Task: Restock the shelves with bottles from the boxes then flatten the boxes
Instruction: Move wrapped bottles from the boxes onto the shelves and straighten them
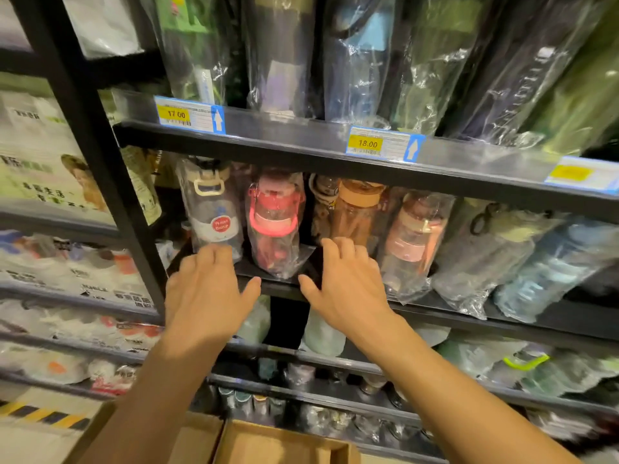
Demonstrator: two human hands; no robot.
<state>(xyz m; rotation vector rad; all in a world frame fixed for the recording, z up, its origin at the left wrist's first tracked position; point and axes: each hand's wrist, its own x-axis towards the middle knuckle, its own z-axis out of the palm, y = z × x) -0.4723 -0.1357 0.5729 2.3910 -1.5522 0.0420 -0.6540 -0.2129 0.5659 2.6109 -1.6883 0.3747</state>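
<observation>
either side of the red bottle (pixel 274 222), left hand (pixel 207 289) and right hand (pixel 348 283) hover spread, gripping nothing; shelf (pixel 442 313) looks stocked, box (pixel 284 443) below it not yet flattened.

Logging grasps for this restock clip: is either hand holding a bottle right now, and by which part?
Nothing is held. The left hand and right hand are open, fingers spread, either side of the pink-lidded bottle.

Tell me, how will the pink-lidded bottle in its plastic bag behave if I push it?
The pink-lidded bottle seems empty, so it is probably light. Its loose, crinkly bag may slide when gripped. Tall and narrow, it could tip over.
</observation>
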